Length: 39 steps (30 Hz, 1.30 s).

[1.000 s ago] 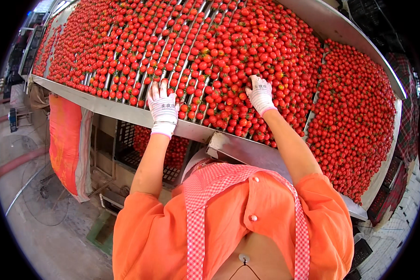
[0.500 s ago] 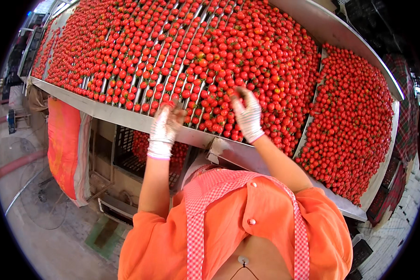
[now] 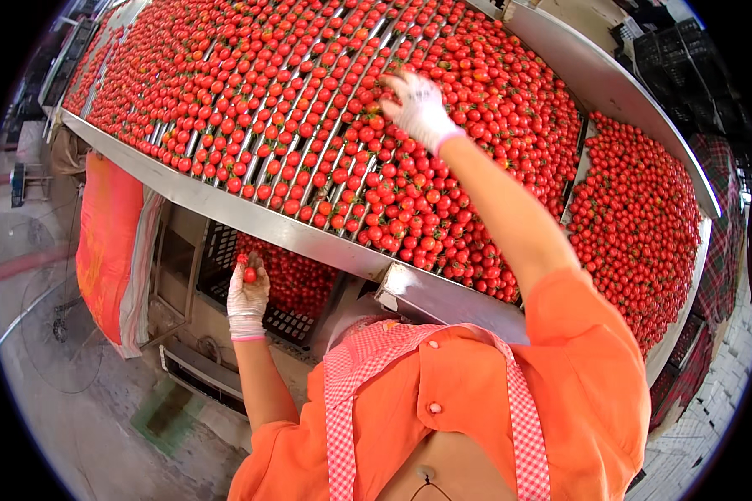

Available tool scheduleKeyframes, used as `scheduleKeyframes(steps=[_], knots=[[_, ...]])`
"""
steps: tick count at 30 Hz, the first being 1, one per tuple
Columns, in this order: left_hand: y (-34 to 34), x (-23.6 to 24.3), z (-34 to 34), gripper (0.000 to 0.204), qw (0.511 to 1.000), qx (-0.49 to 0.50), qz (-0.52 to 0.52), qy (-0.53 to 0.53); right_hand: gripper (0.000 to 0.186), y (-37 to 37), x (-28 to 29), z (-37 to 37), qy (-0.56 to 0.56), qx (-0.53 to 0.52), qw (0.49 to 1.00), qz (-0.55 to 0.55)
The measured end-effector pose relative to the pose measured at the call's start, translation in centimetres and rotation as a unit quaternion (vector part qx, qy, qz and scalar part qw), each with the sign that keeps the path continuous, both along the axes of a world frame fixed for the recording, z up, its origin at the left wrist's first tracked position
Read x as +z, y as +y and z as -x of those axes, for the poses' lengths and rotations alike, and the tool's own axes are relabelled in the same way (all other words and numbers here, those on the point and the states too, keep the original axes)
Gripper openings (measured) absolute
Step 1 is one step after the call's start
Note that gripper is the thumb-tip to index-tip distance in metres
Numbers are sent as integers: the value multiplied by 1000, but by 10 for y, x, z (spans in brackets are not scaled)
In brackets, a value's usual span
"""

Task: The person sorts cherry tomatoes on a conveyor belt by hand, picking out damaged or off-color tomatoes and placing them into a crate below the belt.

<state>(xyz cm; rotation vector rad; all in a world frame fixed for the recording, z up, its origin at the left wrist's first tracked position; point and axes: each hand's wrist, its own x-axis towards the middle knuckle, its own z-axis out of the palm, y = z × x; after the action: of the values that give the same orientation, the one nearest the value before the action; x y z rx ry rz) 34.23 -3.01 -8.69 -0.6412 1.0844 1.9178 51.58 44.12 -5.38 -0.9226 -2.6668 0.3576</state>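
My left hand (image 3: 247,301), in a white glove, is closed round a few red cherry tomatoes (image 3: 250,273), held low over a black perforated crate (image 3: 222,250) with tomatoes inside, below the conveyor's front rail. My right hand (image 3: 416,113), also gloved, reaches far onto the roller conveyor (image 3: 380,46); its fingers are apart and curved at the layer of tomatoes (image 3: 489,108), their tips partly blurred among the fruit. Tomatoes lie in rows on the left rollers and are piled more densely to the right.
A metal guard (image 3: 602,79) runs along the far right edge. A separate tomato bed (image 3: 631,217) lies at right. A red-orange sack (image 3: 102,250) hangs beneath the conveyor at left. Dark stacked crates (image 3: 681,75) stand behind; a metal ledge (image 3: 426,296) juts at my front.
My left hand has left the conveyor and moved down and left over the crate, holding tomatoes. My right hand has moved up and left, farther across the rollers.
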Motion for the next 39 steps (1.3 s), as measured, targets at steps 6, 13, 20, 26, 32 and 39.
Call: scheduleKeyframes(steps=[6, 13, 20, 26, 32, 39], knots=[[63, 30, -36, 72, 454, -195, 519, 697, 67, 44, 8, 16, -228, 33, 972, 37], [222, 2, -151, 121, 259, -521, 246, 775, 56, 44, 9, -30, -287, 142, 947, -15], [268, -15, -160, 86, 475, -414, 207, 748, 40, 49, -34, -149, -195, 137, 971, -27], [276, -8, -177, 66, 302, -466, 350, 755, 39, 34, -45, -274, -228, -2, 973, -41], [277, -8, -172, 56, 309, -494, 327, 744, 49, 0, -47, -400, -446, -127, 883, 71], [279, -9, -167, 48, 308, -509, 309, 742, 49, -43, -50, -327, -51, -131, 990, -3]])
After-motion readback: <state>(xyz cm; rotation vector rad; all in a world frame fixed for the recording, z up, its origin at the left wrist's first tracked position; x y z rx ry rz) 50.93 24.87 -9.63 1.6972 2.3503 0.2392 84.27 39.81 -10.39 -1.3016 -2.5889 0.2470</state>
